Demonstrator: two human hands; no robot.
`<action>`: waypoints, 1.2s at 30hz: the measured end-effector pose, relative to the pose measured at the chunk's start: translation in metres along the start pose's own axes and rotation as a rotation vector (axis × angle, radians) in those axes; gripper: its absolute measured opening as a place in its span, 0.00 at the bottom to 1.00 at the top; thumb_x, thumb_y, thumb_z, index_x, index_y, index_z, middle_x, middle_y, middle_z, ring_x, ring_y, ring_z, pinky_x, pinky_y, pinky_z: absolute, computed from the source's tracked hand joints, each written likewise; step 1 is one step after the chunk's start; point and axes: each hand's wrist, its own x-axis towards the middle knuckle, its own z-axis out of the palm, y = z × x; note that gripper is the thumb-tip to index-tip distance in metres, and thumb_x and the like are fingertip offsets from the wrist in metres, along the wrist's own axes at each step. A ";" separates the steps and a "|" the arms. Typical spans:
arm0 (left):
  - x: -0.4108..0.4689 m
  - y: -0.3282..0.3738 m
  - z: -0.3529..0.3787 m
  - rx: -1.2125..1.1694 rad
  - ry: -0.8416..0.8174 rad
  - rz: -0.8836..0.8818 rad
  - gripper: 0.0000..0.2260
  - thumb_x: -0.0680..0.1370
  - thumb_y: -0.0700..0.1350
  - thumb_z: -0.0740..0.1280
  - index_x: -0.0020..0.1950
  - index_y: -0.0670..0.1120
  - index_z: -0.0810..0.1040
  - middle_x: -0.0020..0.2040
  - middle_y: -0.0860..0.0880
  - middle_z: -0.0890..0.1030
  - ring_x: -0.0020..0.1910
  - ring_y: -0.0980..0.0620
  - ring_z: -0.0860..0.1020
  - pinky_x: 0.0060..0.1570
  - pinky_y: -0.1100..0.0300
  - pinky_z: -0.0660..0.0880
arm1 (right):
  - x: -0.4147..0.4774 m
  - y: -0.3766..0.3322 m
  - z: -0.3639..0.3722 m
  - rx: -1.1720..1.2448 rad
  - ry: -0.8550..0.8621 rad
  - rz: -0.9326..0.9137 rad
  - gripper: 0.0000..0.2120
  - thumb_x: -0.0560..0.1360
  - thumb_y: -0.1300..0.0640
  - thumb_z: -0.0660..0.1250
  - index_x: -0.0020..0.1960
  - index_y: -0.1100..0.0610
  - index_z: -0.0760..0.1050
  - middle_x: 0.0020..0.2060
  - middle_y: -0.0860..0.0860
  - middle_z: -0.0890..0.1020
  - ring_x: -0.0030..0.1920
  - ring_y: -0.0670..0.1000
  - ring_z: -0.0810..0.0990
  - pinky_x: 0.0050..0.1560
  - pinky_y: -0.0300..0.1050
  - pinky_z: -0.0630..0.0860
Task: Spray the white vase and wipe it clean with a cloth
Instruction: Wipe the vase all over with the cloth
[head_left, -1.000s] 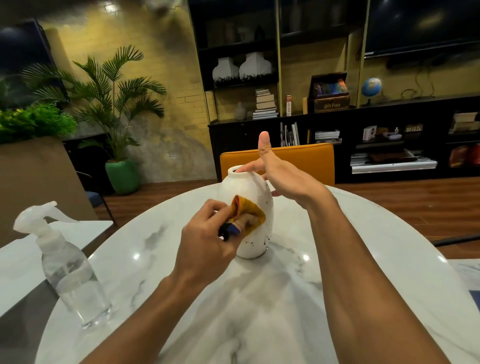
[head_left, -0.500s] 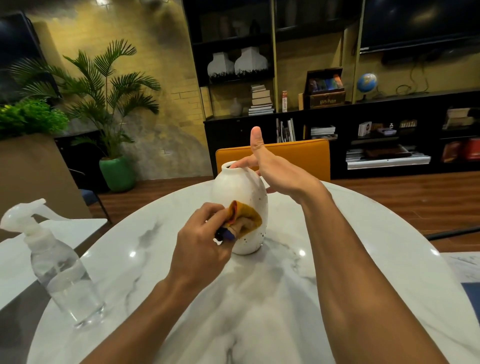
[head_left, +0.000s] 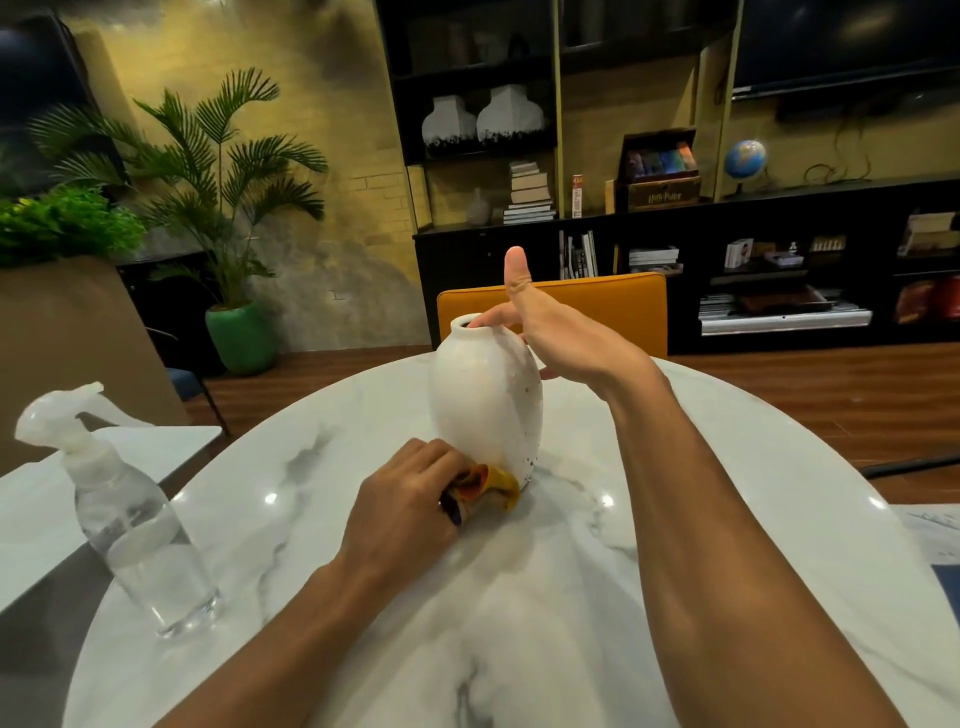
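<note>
Head view: round white marble worktop (head_left: 571, 597) is filling the lower frame, its far edge curving just behind the white vase (head_left: 483, 400). The left edge is passing close by the spray bottle (head_left: 130, 519). Open marble is lying in front of the vase and out to the right of the right forearm.

The vase is standing near the middle of the worktop, toward the far side, looking slightly tipped with its top to the left. Its mouth is dark, so I cannot tell what is inside. The bottle is clear with a white trigger head, standing upright well left of the vase, with clear liquid in its lower part.

Left hand (head_left: 405, 504) is curling its fingers (head_left: 441, 462) round a bunched yellow cloth (head_left: 488, 486) and pressing it against the vase's lower front, at the base. Right hand (head_left: 561, 338) is steadying the top: fingers straight, index tip at the mouth rim, thumb pointing up, the other fingers going behind the shoulder.

An orange chair (head_left: 597, 306) is sitting just behind the far edge. A second white table (head_left: 104, 457) is butting in at left, beside the bottle. A palm in a green pot (head_left: 239, 332) and dark shelving (head_left: 779, 249) are standing well back.
</note>
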 end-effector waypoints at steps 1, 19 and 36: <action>0.001 -0.002 -0.002 0.013 0.002 -0.004 0.06 0.72 0.43 0.75 0.48 0.46 0.84 0.45 0.50 0.85 0.42 0.48 0.79 0.35 0.55 0.81 | 0.000 0.000 0.000 -0.005 0.000 -0.002 0.41 0.79 0.31 0.34 0.63 0.47 0.81 0.75 0.51 0.70 0.74 0.56 0.66 0.71 0.65 0.61; -0.001 -0.008 -0.004 -0.035 -0.113 -0.084 0.08 0.70 0.47 0.74 0.41 0.46 0.77 0.40 0.54 0.76 0.31 0.47 0.72 0.29 0.57 0.77 | 0.002 0.001 0.002 -0.028 0.018 -0.009 0.40 0.79 0.30 0.36 0.65 0.49 0.80 0.72 0.50 0.72 0.70 0.54 0.69 0.69 0.63 0.65; 0.011 0.013 -0.009 -0.091 -0.038 -0.105 0.12 0.67 0.40 0.81 0.42 0.44 0.79 0.41 0.51 0.79 0.32 0.48 0.75 0.32 0.56 0.81 | 0.006 0.006 0.002 -0.042 0.021 -0.037 0.41 0.78 0.28 0.37 0.64 0.48 0.81 0.70 0.51 0.74 0.61 0.48 0.68 0.62 0.56 0.68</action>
